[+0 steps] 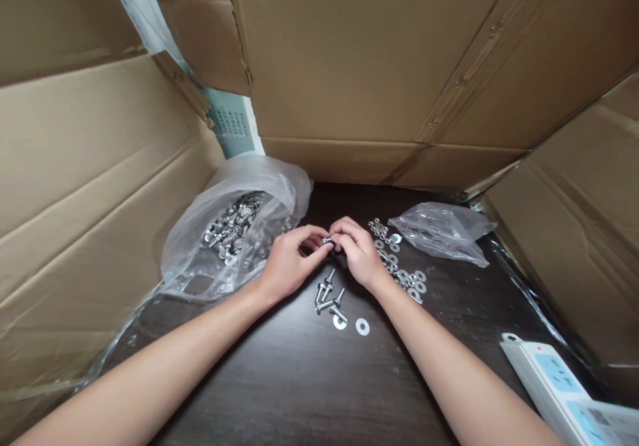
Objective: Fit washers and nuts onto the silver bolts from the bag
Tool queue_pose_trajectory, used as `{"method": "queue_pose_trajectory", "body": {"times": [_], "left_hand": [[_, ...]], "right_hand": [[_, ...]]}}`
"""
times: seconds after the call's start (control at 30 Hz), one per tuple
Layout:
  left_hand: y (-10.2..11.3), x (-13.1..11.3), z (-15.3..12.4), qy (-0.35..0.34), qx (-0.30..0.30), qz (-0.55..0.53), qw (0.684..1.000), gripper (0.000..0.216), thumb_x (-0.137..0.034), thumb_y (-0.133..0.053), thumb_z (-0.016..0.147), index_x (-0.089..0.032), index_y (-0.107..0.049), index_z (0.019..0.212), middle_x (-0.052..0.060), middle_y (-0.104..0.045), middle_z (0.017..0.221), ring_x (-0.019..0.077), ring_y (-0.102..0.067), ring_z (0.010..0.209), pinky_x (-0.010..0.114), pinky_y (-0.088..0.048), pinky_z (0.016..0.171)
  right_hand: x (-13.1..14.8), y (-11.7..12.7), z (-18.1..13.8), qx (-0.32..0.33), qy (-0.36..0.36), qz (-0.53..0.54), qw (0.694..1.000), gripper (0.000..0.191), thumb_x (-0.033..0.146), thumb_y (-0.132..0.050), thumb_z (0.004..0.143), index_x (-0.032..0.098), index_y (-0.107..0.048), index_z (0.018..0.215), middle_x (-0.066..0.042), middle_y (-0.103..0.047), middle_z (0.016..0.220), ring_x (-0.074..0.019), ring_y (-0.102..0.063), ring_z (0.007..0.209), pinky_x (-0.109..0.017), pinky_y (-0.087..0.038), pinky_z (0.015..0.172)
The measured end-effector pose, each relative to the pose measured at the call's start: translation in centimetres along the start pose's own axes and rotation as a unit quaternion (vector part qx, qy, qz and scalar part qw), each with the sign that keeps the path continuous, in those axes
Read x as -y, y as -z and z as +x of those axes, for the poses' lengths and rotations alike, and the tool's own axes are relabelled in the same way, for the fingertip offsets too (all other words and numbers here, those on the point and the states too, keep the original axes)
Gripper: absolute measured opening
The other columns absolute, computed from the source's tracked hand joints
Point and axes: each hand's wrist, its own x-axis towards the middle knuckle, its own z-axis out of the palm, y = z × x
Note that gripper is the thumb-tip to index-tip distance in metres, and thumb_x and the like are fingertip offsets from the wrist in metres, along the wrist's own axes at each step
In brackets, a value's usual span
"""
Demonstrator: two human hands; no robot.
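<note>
A small metal bolt (327, 239) is pinched between the fingertips of my left hand (289, 263), which is closed on it. My right hand (358, 253) meets it from the other side, thumb and fingers closed at the bolt's end; any nut there is too hidden to tell. On the table just below my hands lies a small group of bolts (327, 293), some with nuts on them. Close to these are a flat washer (362, 327) and another washer (340, 323) partly under a bolt. Loose washers (419, 283) and nuts (379, 227) lie scattered beyond my right hand.
At the left an open clear plastic bag (184, 249) holds many bolts (237, 223). A crumpled plastic bag (442, 226) rests at the back right. A white power strip (546, 373) stands at the right front. Cardboard walls (374, 53) enclose the dark table (279, 379).
</note>
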Motion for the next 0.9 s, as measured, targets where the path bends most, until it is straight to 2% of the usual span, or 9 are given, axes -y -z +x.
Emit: {"method": "queue_pose_trajectory", "body": {"times": [0.13, 0.37, 0.53, 0.67, 0.73, 0.9], "left_hand": [[0.03, 0.01, 0.02, -0.004, 0.002, -0.002, 1.000, 0.010, -0.024, -0.072, 0.088, -0.021, -0.073, 0.097, 0.000, -0.076, 0.087, 0.0137, -0.070, 0.076, 0.022, -0.053, 0.066], [-0.02, 0.07, -0.02, 0.000, 0.001, 0.004, 1.000, 0.010, -0.023, -0.072, 0.088, -0.021, -0.073, 0.098, 0.000, -0.076, 0.088, 0.0137, -0.070, 0.077, 0.022, -0.052, 0.064], [-0.02, 0.04, -0.02, 0.000, -0.001, 0.001, 1.000, 0.012, -0.023, -0.072, 0.087, -0.021, -0.073, 0.099, -0.001, -0.076, 0.088, 0.0130, -0.070, 0.076, 0.021, -0.051, 0.062], [0.06, 0.02, 0.00, -0.001, -0.002, 0.000, 1.000, 0.011, -0.022, -0.072, 0.088, -0.021, -0.073, 0.099, -0.001, -0.076, 0.088, 0.0129, -0.070, 0.077, 0.021, -0.052, 0.065], [0.05, 0.02, 0.00, 0.002, 0.001, 0.004, 1.000, 0.011, -0.022, -0.072, 0.088, -0.021, -0.073, 0.099, 0.000, -0.076, 0.088, 0.0132, -0.070, 0.077, 0.022, -0.052, 0.065], [-0.09, 0.05, 0.04, 0.003, 0.000, 0.001, 1.000, 0.013, -0.023, -0.072, 0.088, -0.021, -0.073, 0.100, 0.000, -0.077, 0.089, 0.0139, -0.070, 0.078, 0.022, -0.052, 0.064]], "right_hand": [[0.04, -0.09, -0.01, 0.005, 0.002, -0.003, 1.000, 0.032, 0.026, -0.050, 0.091, 0.021, -0.051, 0.060, -0.004, -0.056, 0.079, -0.0191, -0.055, 0.078, -0.034, -0.041, 0.074], [-0.07, 0.01, -0.03, 0.004, -0.002, 0.008, 1.000, 0.017, 0.022, -0.051, 0.085, 0.020, -0.058, 0.070, -0.002, -0.054, 0.078, -0.0180, -0.053, 0.076, -0.033, -0.039, 0.071], [-0.10, -0.15, -0.01, 0.007, -0.002, 0.001, 1.000, 0.032, 0.028, -0.049, 0.093, 0.020, -0.054, 0.062, -0.003, -0.055, 0.079, -0.0176, -0.054, 0.076, -0.033, -0.040, 0.071], [-0.17, -0.08, 0.03, 0.001, -0.004, 0.009, 1.000, 0.018, 0.023, -0.051, 0.088, 0.020, -0.060, 0.073, -0.002, -0.055, 0.080, -0.0177, -0.054, 0.076, -0.032, -0.040, 0.069], [-0.22, -0.06, 0.05, 0.004, -0.001, 0.010, 1.000, 0.017, 0.021, -0.051, 0.086, 0.020, -0.059, 0.071, -0.002, -0.056, 0.081, -0.0178, -0.054, 0.076, -0.032, -0.040, 0.069], [-0.13, -0.16, 0.02, 0.004, -0.006, 0.004, 1.000, 0.033, 0.030, -0.048, 0.094, 0.020, -0.054, 0.063, -0.003, -0.054, 0.078, -0.0170, -0.053, 0.073, -0.033, -0.040, 0.069]]}}
